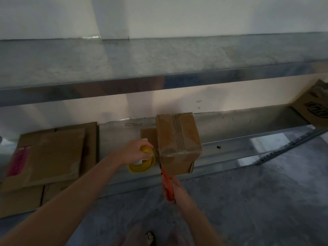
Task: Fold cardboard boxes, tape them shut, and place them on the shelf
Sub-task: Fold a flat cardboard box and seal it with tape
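Two hands busy | box on shelf | left hand grips tape roll just left of box | right hand grips scissors below box | advice: hold tape taut, cut near box.

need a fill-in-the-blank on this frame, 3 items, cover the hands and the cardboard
1. The left hand grips a tape roll whose colour is ____.
2. The right hand holds scissors with ____ handles, blades up at the taped box.
3. On the shelf, the flat cardboard sheets lie to the ____ of the taped box.

Missing words: yellow; orange; left
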Action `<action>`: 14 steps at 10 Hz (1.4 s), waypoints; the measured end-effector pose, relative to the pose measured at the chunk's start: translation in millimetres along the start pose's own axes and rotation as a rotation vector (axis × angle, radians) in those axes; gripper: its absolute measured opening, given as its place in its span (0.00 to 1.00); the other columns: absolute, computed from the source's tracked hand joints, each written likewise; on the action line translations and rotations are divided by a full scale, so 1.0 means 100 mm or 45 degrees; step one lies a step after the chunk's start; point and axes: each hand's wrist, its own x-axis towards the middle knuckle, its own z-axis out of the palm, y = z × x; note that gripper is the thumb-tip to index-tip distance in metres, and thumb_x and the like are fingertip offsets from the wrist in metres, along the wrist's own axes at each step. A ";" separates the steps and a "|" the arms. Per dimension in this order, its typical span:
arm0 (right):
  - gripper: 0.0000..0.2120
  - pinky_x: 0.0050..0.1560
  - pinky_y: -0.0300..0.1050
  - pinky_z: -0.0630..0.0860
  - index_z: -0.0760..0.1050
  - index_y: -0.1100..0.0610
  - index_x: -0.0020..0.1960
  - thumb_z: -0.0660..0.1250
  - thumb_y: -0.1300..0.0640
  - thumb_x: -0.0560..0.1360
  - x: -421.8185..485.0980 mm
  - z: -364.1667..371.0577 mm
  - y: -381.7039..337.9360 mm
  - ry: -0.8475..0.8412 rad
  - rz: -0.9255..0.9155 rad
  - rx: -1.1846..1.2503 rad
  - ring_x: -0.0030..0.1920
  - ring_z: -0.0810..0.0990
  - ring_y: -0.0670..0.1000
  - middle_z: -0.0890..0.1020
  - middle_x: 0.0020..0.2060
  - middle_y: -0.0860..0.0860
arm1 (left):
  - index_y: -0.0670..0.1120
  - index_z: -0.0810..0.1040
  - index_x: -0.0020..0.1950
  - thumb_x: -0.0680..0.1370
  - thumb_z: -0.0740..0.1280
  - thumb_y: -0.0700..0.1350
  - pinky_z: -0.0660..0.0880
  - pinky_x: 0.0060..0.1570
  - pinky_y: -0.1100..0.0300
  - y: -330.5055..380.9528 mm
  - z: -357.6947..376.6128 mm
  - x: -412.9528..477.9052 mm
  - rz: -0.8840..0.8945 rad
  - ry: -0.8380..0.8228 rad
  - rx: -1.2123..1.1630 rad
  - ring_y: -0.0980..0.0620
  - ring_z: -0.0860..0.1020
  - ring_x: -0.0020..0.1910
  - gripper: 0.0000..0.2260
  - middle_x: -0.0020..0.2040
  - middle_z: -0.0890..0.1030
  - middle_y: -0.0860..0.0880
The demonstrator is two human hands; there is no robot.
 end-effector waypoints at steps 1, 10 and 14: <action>0.08 0.29 0.38 0.64 0.75 0.51 0.54 0.66 0.51 0.75 0.02 -0.03 0.03 -0.005 -0.021 0.040 0.28 0.71 0.46 0.74 0.27 0.49 | 0.50 0.77 0.64 0.76 0.70 0.47 0.66 0.53 0.63 -0.01 0.01 0.00 0.009 0.002 0.024 0.54 0.72 0.58 0.16 0.62 0.75 0.49; 0.11 0.50 0.46 0.72 0.76 0.58 0.38 0.73 0.53 0.74 0.19 -0.01 -0.10 0.255 0.001 0.190 0.38 0.75 0.49 0.76 0.31 0.49 | 0.52 0.76 0.64 0.74 0.71 0.49 0.67 0.56 0.59 -0.21 0.06 0.03 -0.087 0.084 0.275 0.50 0.70 0.61 0.18 0.61 0.72 0.50; 0.17 0.31 0.27 0.69 0.69 0.62 0.68 0.62 0.57 0.82 0.26 0.16 -0.07 -0.006 0.046 -0.036 0.30 0.76 0.34 0.72 0.41 0.45 | 0.50 0.80 0.52 0.70 0.75 0.47 0.71 0.50 0.59 -0.20 -0.13 0.00 0.064 0.157 0.091 0.53 0.75 0.53 0.12 0.52 0.78 0.52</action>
